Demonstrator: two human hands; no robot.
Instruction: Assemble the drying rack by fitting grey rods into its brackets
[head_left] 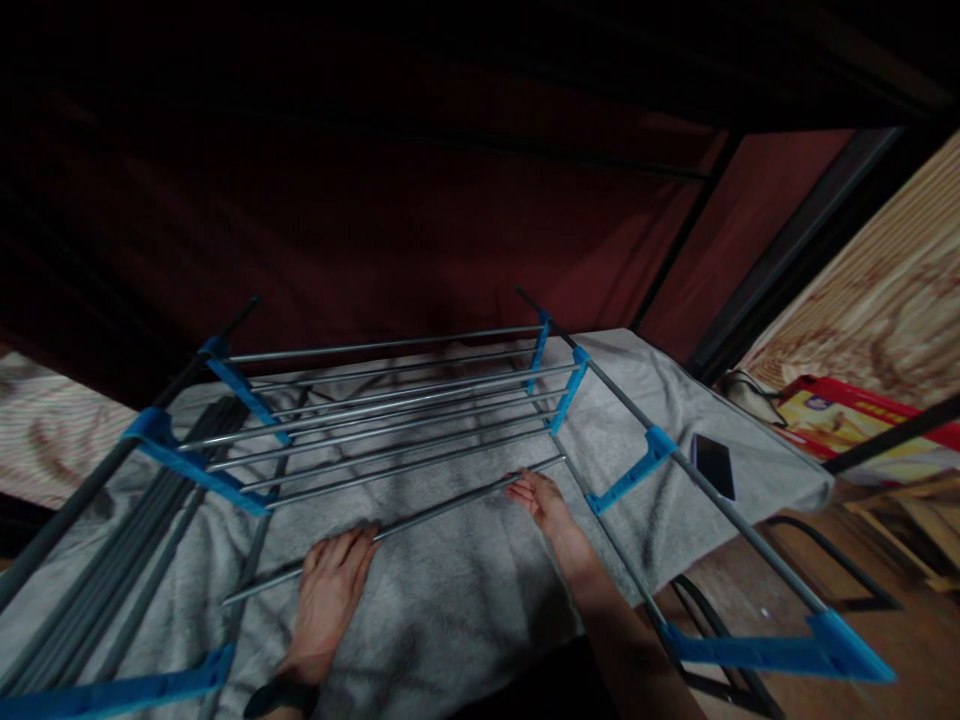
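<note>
A loose grey metal rod [442, 508] runs slantwise across the near part of a rack frame, its right end higher in the picture. My left hand [334, 580] is closed over the rod left of its middle, back of the hand up. Nearer the right end, my right hand [541, 500] pinches the same rod between thumb and fingers. Around both hands stands the frame of metal tubes with blue plastic brackets [634, 472]. Several crossbars [420, 405] join the left and right brackets at its far end. Both ends of the loose rod look apart from the brackets.
Several grey tubes [142, 560] lie side by side at the left. A grey cloth [450, 620] covers the surface beneath. A dark phone [712, 465] rests on the cloth at the right. Beyond it lie a red and yellow package [847, 425] and a dark chair frame [832, 560].
</note>
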